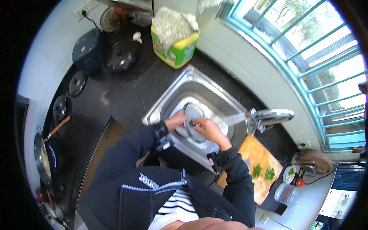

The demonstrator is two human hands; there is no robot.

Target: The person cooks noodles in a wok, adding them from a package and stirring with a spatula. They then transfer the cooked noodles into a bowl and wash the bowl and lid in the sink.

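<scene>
Both hands are over a stainless steel sink (191,77). My left hand (176,120) grips the near-left edge of a round, pale, dark-rimmed dish (193,110). My right hand (210,130) has its fingers on the rim of a second round dish (197,135), which sits lower and overlaps the first. Motion blur hides whether these are plates, bowls or lids, and exactly how the fingers close. More pale, wet dishware seems to lie below them in the basin. Water runs from a chrome faucet (271,116) in a wide stream just right of my right hand.
Right of the sink, a wooden cutting board (247,149) bears chopped greens (269,174). Beyond it are a small bowl (289,174) and a clear jar (287,194). A cloth-covered green-and-yellow container (176,49) stands behind the sink. Far left, a wok (43,161) sits over a blue flame (53,156).
</scene>
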